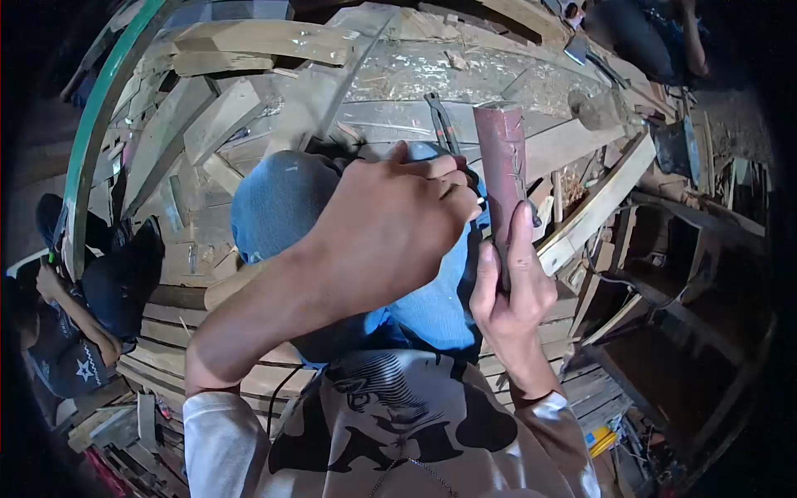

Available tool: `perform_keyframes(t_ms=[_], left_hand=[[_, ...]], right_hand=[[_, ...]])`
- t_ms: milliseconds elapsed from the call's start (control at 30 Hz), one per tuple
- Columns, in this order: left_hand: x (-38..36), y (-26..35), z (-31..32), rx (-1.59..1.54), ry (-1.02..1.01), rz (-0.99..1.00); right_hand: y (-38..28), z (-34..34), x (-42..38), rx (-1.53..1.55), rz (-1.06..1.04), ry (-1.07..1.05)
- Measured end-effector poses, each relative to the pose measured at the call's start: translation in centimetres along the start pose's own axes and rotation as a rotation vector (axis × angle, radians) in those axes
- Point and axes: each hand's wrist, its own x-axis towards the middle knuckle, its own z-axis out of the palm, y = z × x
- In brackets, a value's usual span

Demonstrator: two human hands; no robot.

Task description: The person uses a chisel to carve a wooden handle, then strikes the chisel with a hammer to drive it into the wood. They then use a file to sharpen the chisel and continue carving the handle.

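Observation:
My right hand (516, 286) grips the lower end of a reddish-brown cylinder (501, 145) and holds it nearly upright. Its surface looks wrinkled and split along the right side, with a dark part at the bottom between my fingers. My left hand (405, 212) is closed beside the cylinder, its fingers curled towards it. A dark bit and a small white spot show at those fingertips, but what they pinch is hidden. Behind my left hand lies a pair of pliers (440, 123) with dark and red parts. My knees in blue jeans (286, 203) are below.
Wooden boards (261, 40) and offcuts lie across the worn bench (407, 79). A green-edged beam (104, 91) rises at left, near a seated person (91, 307). Another person (656, 41) is at the upper right, near a hatchet (577, 50). Dark wooden shelving (681, 332) stands at right.

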Motion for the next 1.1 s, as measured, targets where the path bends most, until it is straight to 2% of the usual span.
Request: perform_keyframes(t_ms=[133,200,267,333,400,433,533,600,667,733,800,867,933,1100], left_hand=[[-0.3,-0.2,-0.8,0.030,-0.037,-0.025],[0.0,-0.7,-1.6,-0.004,-0.048,-0.022],[0.8,-1.0,-2.7,-0.133,-0.245,-0.044],[1.3,-0.6,-2.9,-0.177,-0.318,-0.111],[0.9,-1.0,-1.9,-0.331,-0.087,0.103],[0.7,-0.7,-1.9,-0.382,-0.113,0.048],[0.5,-1.3,-2.2,-0.452,-0.140,0.054],[0.5,-1.0,-2.5,-0.487,-0.192,0.004],[0.5,-0.7,-2.8,-0.508,-0.160,0.002],[0.7,-1.0,-3.0,-0.533,-0.185,-0.051],[1.2,-1.7,-3.5,-0.729,-0.275,-0.081],[1.4,-2.2,-3.7,-0.731,-0.298,-0.092],[1.9,-2.7,-3.7,-0.745,-0.236,-0.154],[1.9,-3.0,-2.4,-0.448,-0.125,0.011]], right_hand=[[0.7,-1.4,-3.6,0.031,0.000,-0.030],[1.5,-2.0,-4.9,0.092,0.151,-0.040],[1.8,-2.7,-4.2,0.131,0.292,-0.008],[1.9,-3.2,-2.4,0.071,0.275,0.040],[2.3,-3.0,-2.0,0.148,0.265,0.114],[2.2,-3.1,-1.6,0.146,0.242,0.106],[2.6,-2.8,-1.4,0.091,0.193,0.017],[2.5,-2.0,-1.0,0.229,0.173,0.015],[2.0,-1.9,-0.8,0.248,0.232,-0.032],[2.0,-1.4,-0.5,0.257,0.193,-0.006],[1.8,-1.4,-0.2,0.262,0.150,0.023],[1.5,-1.7,0.0,0.278,0.209,-0.028],[1.6,-1.4,0.2,0.261,0.156,-0.006],[0.7,-1.8,0.4,0.287,0.180,-0.050]])
